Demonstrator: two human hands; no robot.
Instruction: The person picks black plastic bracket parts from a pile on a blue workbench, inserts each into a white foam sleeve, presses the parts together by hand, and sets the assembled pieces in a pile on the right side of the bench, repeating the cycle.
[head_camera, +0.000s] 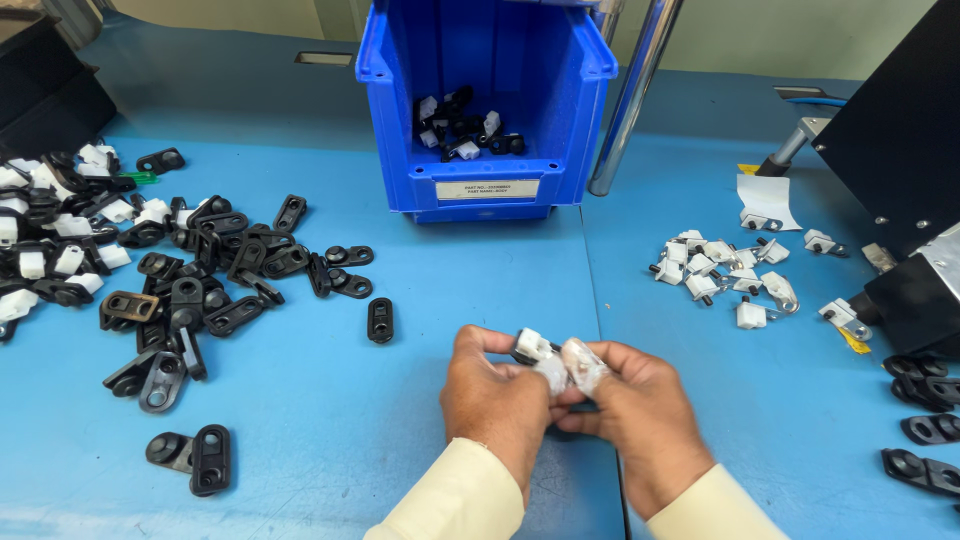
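While both hands meet near centre over the blue worktable (300, 420), the left hand (495, 395) pinches a small black-and-white plastic part (533, 347) between thumb and fingers, and the right hand (640, 415) presses in from the right, its fingertips (583, 362) wrapped in whitish tape or cots and closed on the same piece. Part sits between the two thumbs, off the table.

Black oval brackets (215, 275) lie scattered left; more with white inserts at far left. Loose white clips (725, 270) sit right, near a black machine (900, 130). Blue bin (485, 100) far centre, holding a few assembled pieces.

Risks, as I judge them: the part is tiny and the grip is fingertip-only, so a slip could flick it into the bracket pile. Covered fingertips likely dull the feel, so a half-seated insert could go unnoticed. Cannot tell how the two pieces align.
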